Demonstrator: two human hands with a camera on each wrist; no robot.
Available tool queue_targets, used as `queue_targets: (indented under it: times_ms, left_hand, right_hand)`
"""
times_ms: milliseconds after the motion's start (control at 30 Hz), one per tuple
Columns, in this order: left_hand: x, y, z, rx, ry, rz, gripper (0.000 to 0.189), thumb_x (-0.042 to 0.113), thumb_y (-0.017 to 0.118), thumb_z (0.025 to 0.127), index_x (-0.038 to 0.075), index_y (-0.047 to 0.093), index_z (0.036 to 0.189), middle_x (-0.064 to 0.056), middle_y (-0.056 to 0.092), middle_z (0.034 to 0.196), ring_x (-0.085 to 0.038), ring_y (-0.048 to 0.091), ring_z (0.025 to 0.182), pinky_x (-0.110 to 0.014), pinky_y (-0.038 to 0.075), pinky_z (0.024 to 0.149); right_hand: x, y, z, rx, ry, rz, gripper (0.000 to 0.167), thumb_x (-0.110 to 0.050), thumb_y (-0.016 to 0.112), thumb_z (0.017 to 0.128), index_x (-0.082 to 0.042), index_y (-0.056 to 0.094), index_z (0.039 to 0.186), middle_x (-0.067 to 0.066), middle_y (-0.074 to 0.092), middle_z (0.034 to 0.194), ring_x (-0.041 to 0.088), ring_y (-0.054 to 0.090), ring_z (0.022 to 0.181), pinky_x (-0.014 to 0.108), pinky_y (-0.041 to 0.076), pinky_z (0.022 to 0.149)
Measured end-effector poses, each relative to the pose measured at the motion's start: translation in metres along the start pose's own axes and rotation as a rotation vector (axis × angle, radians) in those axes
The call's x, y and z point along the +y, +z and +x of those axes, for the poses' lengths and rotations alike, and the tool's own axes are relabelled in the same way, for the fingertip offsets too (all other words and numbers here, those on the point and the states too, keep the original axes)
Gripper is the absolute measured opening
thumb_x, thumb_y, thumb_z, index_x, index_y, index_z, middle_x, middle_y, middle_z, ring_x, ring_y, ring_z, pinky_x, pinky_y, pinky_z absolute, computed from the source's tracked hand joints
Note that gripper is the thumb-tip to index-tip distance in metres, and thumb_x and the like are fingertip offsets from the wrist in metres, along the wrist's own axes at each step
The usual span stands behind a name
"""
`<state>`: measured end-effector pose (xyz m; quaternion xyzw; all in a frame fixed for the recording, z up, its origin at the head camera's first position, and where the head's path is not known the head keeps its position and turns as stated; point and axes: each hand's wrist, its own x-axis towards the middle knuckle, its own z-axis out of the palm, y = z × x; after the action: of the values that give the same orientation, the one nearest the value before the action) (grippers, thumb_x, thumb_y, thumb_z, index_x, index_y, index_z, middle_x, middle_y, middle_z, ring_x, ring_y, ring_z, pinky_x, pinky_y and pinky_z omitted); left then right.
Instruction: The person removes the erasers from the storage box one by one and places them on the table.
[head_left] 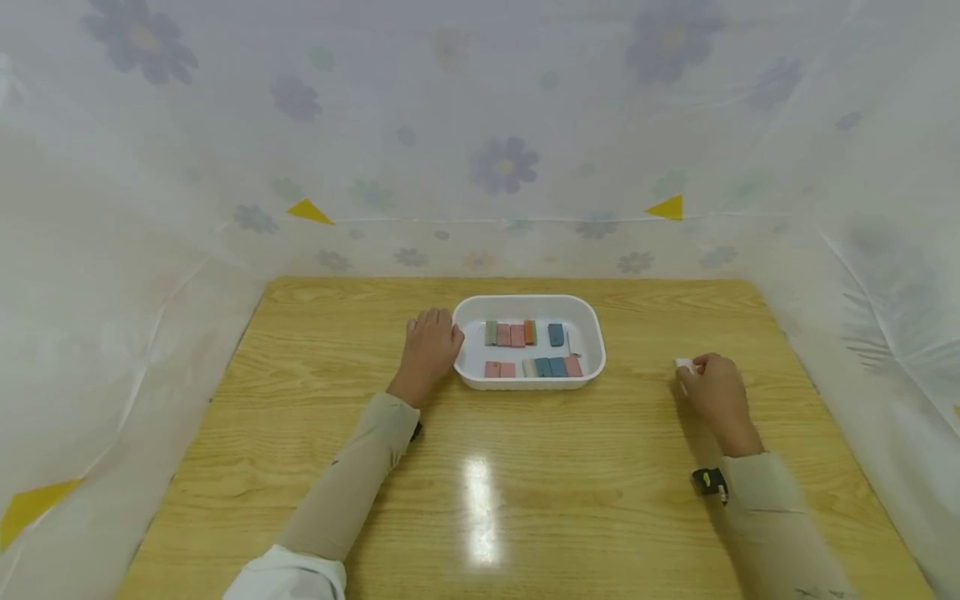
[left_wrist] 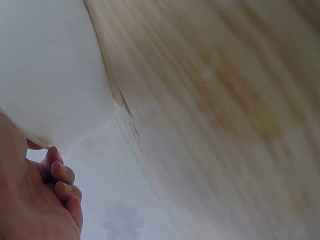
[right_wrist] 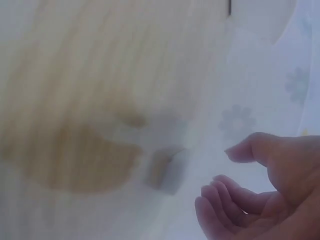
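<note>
A white tray (head_left: 468, 304) with rounded corners stands on the table. My left hand (head_left: 431, 350) grips its left rim; in the left wrist view the fingers (left_wrist: 63, 172) curl at the tray's edge (left_wrist: 55, 100). Small eraser-like blocks lie inside in two rows: pink ones (head_left: 517, 336), an orange-and-green one (head_left: 530, 332), a greenish one (head_left: 491, 333) and blue ones (head_left: 556, 335). To the tray's right, my right hand (head_left: 716, 393) is beside a small whitish block (head_left: 683, 364). In the right wrist view, thumb and fingers stand apart from that blurred block (right_wrist: 167, 170).
The wood-grain table (head_left: 555, 475) extends around the tray. Pale flowered sheeting (head_left: 480, 100) encloses the back and both sides. Yellow triangles (head_left: 667, 208) mark the sheeting, and a dark device (head_left: 708, 481) is worn at the right wrist.
</note>
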<state>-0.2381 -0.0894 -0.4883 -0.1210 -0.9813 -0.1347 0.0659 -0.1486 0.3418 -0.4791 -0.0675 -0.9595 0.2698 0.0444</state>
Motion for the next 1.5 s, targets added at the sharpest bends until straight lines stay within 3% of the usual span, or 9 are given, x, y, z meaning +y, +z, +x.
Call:
queue_targets:
  times_ms: [167,300,467,767,1067,1300,1500]
  left_hand:
    - [0.000,0.000,0.000,-0.012,-0.006,0.001,0.023,0.027,0.038,0.096,0.007,0.047,0.091,-0.006,0.044,0.084,-0.022,0.040,0.076,-0.036,0.031,0.071]
    - [-0.001,0.000,0.000,-0.016,-0.010,0.002,0.022,0.027,0.039,0.096,0.007,0.047,0.092,-0.005,0.044,0.084,-0.022,0.040,0.077,-0.036,0.031,0.071]
    - [0.000,-0.001,0.000,-0.014,-0.005,-0.001,0.023,0.028,0.039,0.095,0.007,0.047,0.090,-0.005,0.044,0.083,-0.021,0.040,0.077,-0.036,0.031,0.071]
    - [0.000,0.000,0.001,0.005,-0.003,0.001,0.022,0.027,0.041,0.095,0.007,0.047,0.090,-0.006,0.045,0.084,-0.022,0.041,0.077,-0.037,0.031,0.072]
    - [0.002,0.000,0.001,0.012,0.001,-0.008,0.022,0.027,0.041,0.095,0.006,0.048,0.090,-0.006,0.046,0.084,-0.022,0.041,0.077,-0.036,0.031,0.071]
    - [0.002,0.001,0.001,0.020,-0.003,-0.002,0.024,0.027,0.041,0.095,0.005,0.049,0.092,-0.007,0.047,0.086,-0.022,0.042,0.078,-0.037,0.032,0.072]
    - [0.000,0.002,0.000,0.021,-0.008,0.001,0.025,0.028,0.039,0.095,0.005,0.049,0.093,-0.006,0.047,0.087,-0.022,0.042,0.079,-0.037,0.032,0.072]
  right_hand:
    - [-0.030,-0.001,0.002,0.064,-0.041,0.045,0.035,-0.016,0.052,0.090,0.015,0.057,0.105,0.028,0.060,0.092,0.034,0.060,0.074,0.042,0.048,0.060]
    - [-0.060,-0.002,0.002,0.026,-0.056,0.085,0.033,-0.018,0.050,0.091,0.011,0.058,0.106,0.023,0.061,0.091,0.030,0.060,0.073,0.036,0.048,0.057]
    - [-0.092,0.000,0.003,-0.030,-0.078,0.122,0.033,-0.021,0.050,0.092,0.007,0.058,0.107,0.021,0.061,0.095,0.031,0.059,0.081,0.041,0.049,0.065]
    - [-0.130,0.025,0.013,-0.065,-0.134,0.151,0.028,-0.020,0.057,0.089,0.005,0.061,0.101,0.017,0.062,0.089,0.028,0.059,0.079,0.039,0.049,0.067]
    - [-0.151,0.060,0.021,-0.146,-0.131,0.129,0.025,-0.016,0.058,0.086,0.005,0.060,0.099,0.014,0.061,0.088,0.023,0.057,0.076,0.035,0.047,0.067]
    - [-0.157,0.082,0.031,-0.139,-0.187,0.118,0.019,-0.013,0.058,0.082,0.005,0.060,0.089,0.015,0.061,0.083,0.024,0.056,0.073,0.039,0.046,0.070]
    - [-0.164,0.098,0.040,-0.158,-0.173,0.060,0.023,-0.017,0.061,0.082,0.005,0.061,0.090,0.013,0.061,0.081,0.023,0.056,0.073,0.039,0.047,0.071]
